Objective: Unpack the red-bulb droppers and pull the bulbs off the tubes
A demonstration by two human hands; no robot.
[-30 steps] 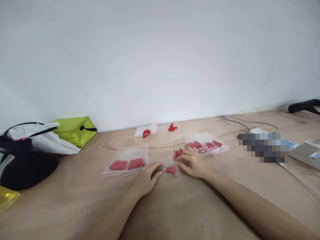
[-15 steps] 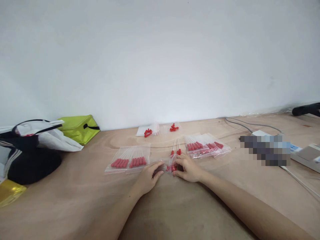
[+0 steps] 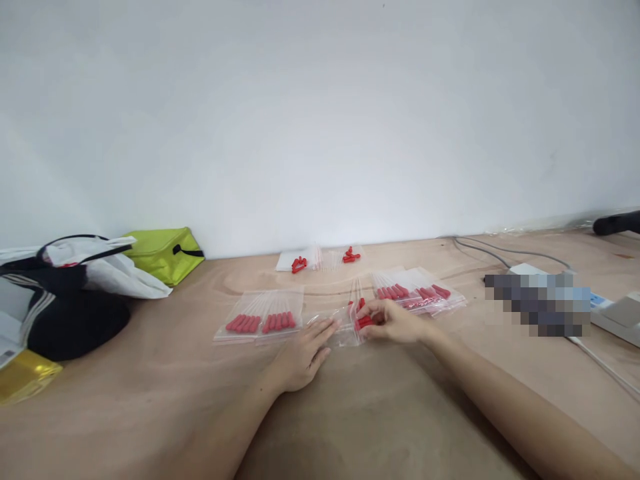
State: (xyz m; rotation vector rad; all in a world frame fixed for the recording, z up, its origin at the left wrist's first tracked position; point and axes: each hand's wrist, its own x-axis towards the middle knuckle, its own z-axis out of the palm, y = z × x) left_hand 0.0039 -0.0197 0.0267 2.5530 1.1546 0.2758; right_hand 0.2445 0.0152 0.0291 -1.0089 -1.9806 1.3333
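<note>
A clear zip bag [image 3: 345,331] lies flat on the table between my hands. My left hand [image 3: 303,353] rests on its left part, palm down with fingers stretched out. At the bag's right end, my right hand [image 3: 393,321] closes thumb and fingers around red-handled thin rods [image 3: 365,323]; the fingertips partly hide them, and whether they lie inside the bag I cannot tell. Just behind that hand, more thin rods with red ends [image 3: 356,291] point toward the wall. Filled bags of red-handled rods [image 3: 263,323] lie left of my hands.
More filled bags [image 3: 417,293] overlap at the right. Near the wall are white bags [image 3: 290,260] and loose red pieces [image 3: 351,255]. A green pouch [image 3: 165,255], black cap [image 3: 75,323] and gold packet [image 3: 35,379] sit left. Right are cables [image 3: 515,245] and a power strip [image 3: 525,269].
My left hand has flattened onto the bag from a more curled pose. My right hand has shifted slightly right with the red handles, and the bag between the hands is more spread out.
</note>
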